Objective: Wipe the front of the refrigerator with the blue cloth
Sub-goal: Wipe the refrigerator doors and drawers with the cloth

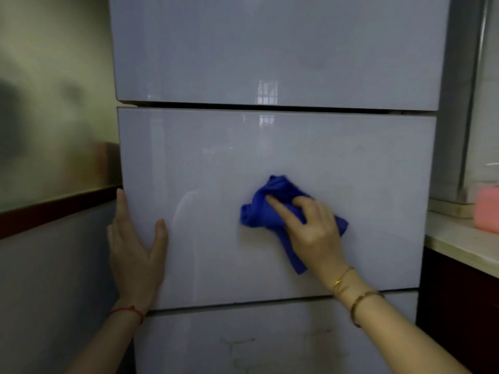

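Note:
A glossy pale grey refrigerator (pixel 270 147) fills the middle of the head view, with three stacked doors split by dark gaps. My right hand (pixel 313 230) presses a crumpled blue cloth (pixel 270 209) against the middle door, right of its centre, and a corner of the cloth hangs down below the palm. My left hand (pixel 135 249) lies on the left edge of that door, thumb on the front, fingers around the side. The bottom door (pixel 270 344) shows faint dirty streaks.
A wall with a dark red band (pixel 54 211) stands close on the left. At the right, a pale countertop (pixel 459 238) over dark cabinets carries a pink object (pixel 487 209). A tiled wall rises behind it.

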A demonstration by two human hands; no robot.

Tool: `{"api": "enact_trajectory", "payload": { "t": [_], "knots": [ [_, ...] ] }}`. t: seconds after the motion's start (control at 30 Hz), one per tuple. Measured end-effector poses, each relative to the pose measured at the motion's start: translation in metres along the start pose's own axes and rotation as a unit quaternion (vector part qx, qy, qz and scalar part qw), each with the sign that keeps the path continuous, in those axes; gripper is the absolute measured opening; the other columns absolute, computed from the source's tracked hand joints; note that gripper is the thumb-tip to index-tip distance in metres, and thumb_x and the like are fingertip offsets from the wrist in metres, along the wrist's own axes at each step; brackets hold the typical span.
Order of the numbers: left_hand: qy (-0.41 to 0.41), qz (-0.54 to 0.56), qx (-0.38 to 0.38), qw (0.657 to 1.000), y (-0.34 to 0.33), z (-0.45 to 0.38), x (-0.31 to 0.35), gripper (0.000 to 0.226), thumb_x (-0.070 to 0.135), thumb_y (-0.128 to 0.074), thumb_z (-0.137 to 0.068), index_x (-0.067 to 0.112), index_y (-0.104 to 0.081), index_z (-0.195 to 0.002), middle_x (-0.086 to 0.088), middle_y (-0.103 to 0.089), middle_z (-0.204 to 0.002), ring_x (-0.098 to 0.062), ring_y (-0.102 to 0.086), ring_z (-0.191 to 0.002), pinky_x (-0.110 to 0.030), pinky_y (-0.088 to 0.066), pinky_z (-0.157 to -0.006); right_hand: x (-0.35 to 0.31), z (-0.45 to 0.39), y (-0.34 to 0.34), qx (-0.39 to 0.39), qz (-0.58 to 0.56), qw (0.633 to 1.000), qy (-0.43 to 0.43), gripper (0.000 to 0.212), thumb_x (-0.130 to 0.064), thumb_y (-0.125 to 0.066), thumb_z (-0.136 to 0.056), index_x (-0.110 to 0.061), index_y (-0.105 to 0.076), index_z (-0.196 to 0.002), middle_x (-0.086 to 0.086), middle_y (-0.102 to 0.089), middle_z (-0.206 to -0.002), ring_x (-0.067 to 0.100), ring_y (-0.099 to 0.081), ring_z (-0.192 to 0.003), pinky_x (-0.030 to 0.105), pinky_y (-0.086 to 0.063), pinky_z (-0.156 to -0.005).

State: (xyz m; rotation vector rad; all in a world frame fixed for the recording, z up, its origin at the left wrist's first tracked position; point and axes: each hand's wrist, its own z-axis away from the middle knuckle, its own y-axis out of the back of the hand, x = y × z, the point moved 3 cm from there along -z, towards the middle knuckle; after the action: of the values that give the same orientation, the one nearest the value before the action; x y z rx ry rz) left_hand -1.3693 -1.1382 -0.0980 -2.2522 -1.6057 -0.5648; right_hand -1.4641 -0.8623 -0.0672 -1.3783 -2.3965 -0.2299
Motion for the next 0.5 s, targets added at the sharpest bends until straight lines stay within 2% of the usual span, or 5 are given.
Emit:
{"api": "enact_trajectory", "payload": {
  "t": [0.07, 0.17, 0.23, 0.37, 0.5],
  "knots": [
    [0.003, 0.003, 0.0, 1.0, 0.0, 0.0, 0.002, 0.079, 0.046, -0.043, -0.088, 0.026, -0.009, -0.157, 0.005, -0.035, -0.15, -0.026, -0.039, -0.129, -0.025, -0.03, -0.101, 0.041, -0.016, 0.006, 0.03, 0.0, 0.992, -0.123, 0.047, -0.007, -0.056, -0.092, -0.023, -0.049, -0.136, 0.013, -0.047, -0.107, 0.034, -0.053, -0.086, 0.045, -0.049, -0.077],
    [0.006, -0.004, 0.0, 1.0, -0.002, -0.001, 0.002, 0.079, 0.047, -0.042, -0.088, 0.028, -0.008, -0.157, -0.003, -0.039, -0.148, -0.027, -0.041, -0.127, -0.026, -0.032, -0.098, 0.085, -0.068, 0.009, 0.106, -0.034, 0.935, -0.336, 0.039, -0.02, -0.05, -0.095, -0.018, -0.052, -0.134, 0.018, -0.051, -0.105, 0.031, -0.051, -0.092, 0.041, -0.047, -0.08],
    [0.008, -0.011, -0.002, 1.0, -0.002, -0.001, 0.001, 0.08, 0.049, -0.041, -0.087, 0.028, -0.008, -0.156, -0.005, -0.042, -0.145, -0.027, -0.041, -0.125, -0.031, -0.036, -0.098, 0.067, -0.096, 0.0, 0.121, -0.014, 0.927, -0.355, 0.039, -0.022, -0.051, -0.094, -0.018, -0.054, -0.133, 0.018, -0.053, -0.105, 0.032, -0.052, -0.091, 0.042, -0.047, -0.078],
    [0.007, -0.012, -0.009, 1.0, -0.002, -0.001, -0.001, 0.081, 0.054, -0.039, -0.086, 0.03, -0.007, -0.156, -0.005, -0.041, -0.143, -0.026, -0.04, -0.125, -0.033, -0.036, -0.1, -0.039, -0.079, -0.021, 0.062, -0.025, 0.993, -0.102, 0.045, -0.008, -0.059, -0.092, -0.021, -0.053, -0.135, 0.016, -0.056, -0.104, 0.032, -0.054, -0.08, 0.041, -0.047, -0.071],
    [0.001, -0.002, -0.014, 1.0, 0.001, -0.002, -0.002, 0.079, 0.054, -0.038, -0.088, 0.031, -0.006, -0.156, -0.003, -0.041, -0.143, -0.022, -0.039, -0.127, -0.027, -0.033, -0.099, -0.065, -0.019, -0.01, -0.018, -0.043, 0.989, 0.139, 0.047, -0.012, -0.057, -0.094, -0.025, -0.049, -0.138, 0.01, -0.05, -0.109, 0.027, -0.05, -0.076, 0.039, -0.044, -0.066]
  ]
}}
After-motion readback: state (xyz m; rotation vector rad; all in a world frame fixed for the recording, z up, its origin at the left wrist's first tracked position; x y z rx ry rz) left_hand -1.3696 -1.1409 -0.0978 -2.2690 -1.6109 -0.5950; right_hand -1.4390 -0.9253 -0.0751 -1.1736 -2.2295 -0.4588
